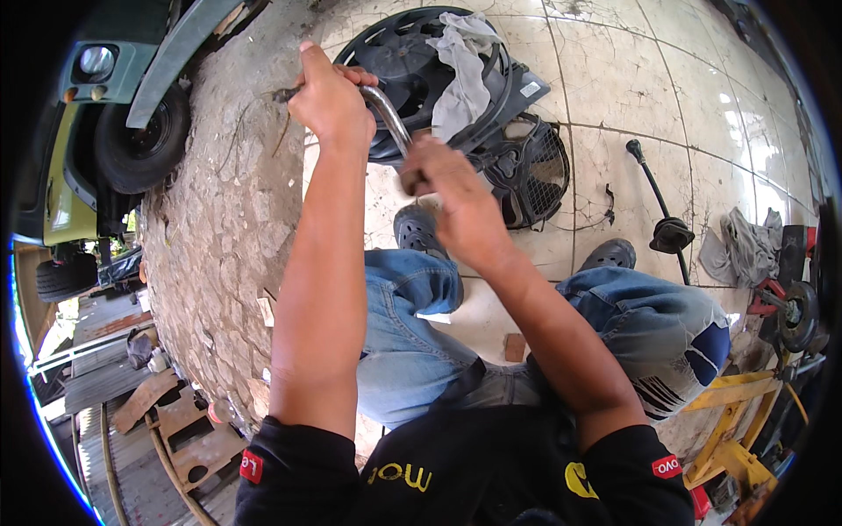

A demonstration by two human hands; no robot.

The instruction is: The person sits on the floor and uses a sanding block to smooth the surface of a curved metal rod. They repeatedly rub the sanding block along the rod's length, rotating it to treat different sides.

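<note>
Bent metal bar (391,119) is probably needing steady bracing by the left hand (333,101) clenched around it, the blurred right hand (449,182) apparently gripping its near end.

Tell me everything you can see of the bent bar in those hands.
The bent bar looks like shiny grey metal, smoothly curved. The left fingers are closed around it, and what seems its darker end sticks out to their left. From the bend it runs to the blurred right fingers, where its end is unclear.
</note>
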